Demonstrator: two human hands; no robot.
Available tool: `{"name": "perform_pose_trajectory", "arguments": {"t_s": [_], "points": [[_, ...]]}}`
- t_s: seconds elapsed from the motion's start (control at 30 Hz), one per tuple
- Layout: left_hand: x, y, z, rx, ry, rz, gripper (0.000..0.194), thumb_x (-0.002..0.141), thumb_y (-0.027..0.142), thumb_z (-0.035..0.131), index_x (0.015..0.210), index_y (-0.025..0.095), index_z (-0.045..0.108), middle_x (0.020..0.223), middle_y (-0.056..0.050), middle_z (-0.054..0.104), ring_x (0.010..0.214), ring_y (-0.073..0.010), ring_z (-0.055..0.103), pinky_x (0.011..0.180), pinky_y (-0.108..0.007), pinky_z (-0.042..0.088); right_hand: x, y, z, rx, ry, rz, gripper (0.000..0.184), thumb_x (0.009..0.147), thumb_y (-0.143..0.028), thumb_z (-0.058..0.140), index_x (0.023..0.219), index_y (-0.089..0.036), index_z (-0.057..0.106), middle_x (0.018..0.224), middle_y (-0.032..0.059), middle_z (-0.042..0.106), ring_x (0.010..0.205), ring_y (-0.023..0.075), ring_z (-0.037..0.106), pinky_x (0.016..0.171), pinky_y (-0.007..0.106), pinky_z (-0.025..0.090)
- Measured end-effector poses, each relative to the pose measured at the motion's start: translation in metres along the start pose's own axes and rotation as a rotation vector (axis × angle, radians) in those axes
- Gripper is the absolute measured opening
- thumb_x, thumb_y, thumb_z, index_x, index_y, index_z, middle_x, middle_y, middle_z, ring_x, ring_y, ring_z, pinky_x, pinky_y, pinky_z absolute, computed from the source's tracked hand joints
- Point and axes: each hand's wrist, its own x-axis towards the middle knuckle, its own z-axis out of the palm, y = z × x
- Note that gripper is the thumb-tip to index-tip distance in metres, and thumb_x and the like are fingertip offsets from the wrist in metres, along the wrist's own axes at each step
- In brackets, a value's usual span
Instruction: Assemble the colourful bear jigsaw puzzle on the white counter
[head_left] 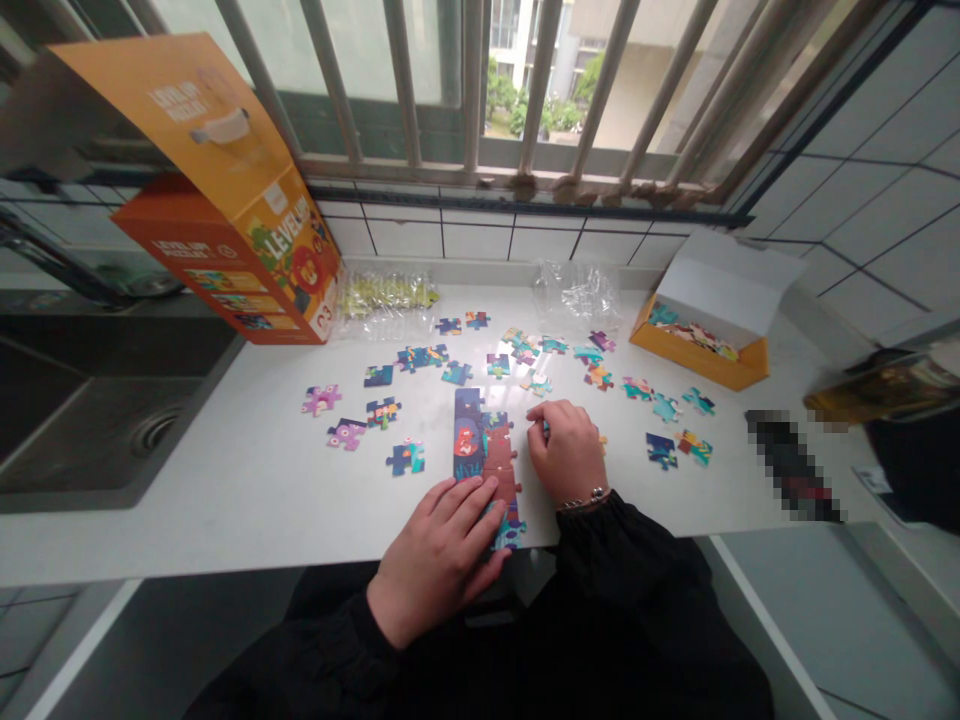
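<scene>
A joined strip of jigsaw puzzle (499, 455) lies on the white counter in front of me, its near part covered by my fingers. Spread across its lower left side is my left hand (442, 550), fingers stretched out flat. Just right of the strip, my right hand (568, 450) rests low with fingers curled in a pinch. A bit of a teal puzzle piece (547, 430) shows under those fingers, mostly hidden. Loose pieces lie around, such as purple ones (346, 434) on the left and a dark blue one (661, 451) on the right.
An orange puzzle box (277, 260) stands open at the back left, beside a sink (142, 470). Clear plastic wrappers (577, 293) lie along the wall. A small open box (701, 345) with pieces sits back right, near a blurred dark object (795, 465).
</scene>
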Motion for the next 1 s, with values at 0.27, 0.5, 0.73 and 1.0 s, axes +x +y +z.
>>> {"name": "perform_pose_trajectory", "arguments": {"t_s": [0.27,0.5,0.73,1.0], "points": [[0.001,0.000,-0.001,0.008,-0.007,-0.005,0.044,0.108,0.040,0.061,0.146,0.019,0.067,0.154,-0.011,0.070,0.136,-0.0320,0.066,0.113,-0.053,0.056,0.000,0.000,0.000,0.001,-0.015,0.004,0.017,0.098,-0.014,0.059,0.102,-0.023,0.072,0.104,0.0083,0.074,0.103,0.0283,0.063,0.092,0.041,0.045],[0.000,0.000,0.000,0.007,-0.019,-0.002,0.045,0.107,0.040,0.062,0.147,0.019,0.067,0.156,-0.012,0.070,0.138,-0.0327,0.065,0.113,-0.054,0.056,0.000,-0.001,-0.001,0.015,-0.009,0.010,0.017,0.097,-0.013,0.059,0.101,-0.023,0.072,0.104,0.0082,0.075,0.103,0.0286,0.063,0.094,0.041,0.045],[0.001,0.000,0.001,0.004,0.006,-0.003,0.044,0.107,0.041,0.062,0.145,0.019,0.068,0.154,-0.012,0.071,0.136,-0.0319,0.067,0.113,-0.052,0.055,0.000,-0.003,-0.003,0.095,0.096,-0.073,0.017,0.100,-0.014,0.056,0.102,-0.023,0.070,0.102,0.0075,0.076,0.100,0.0262,0.066,0.092,0.041,0.047],[0.003,0.001,-0.001,0.023,0.022,-0.002,0.042,0.107,0.041,0.061,0.140,0.019,0.071,0.153,-0.011,0.072,0.134,-0.0319,0.067,0.111,-0.051,0.055,-0.028,-0.047,-0.080,0.386,0.589,-0.501,0.038,0.096,-0.010,0.067,0.126,-0.034,0.069,0.096,-0.0001,0.074,0.079,0.0208,0.071,0.093,0.051,0.060]]}}
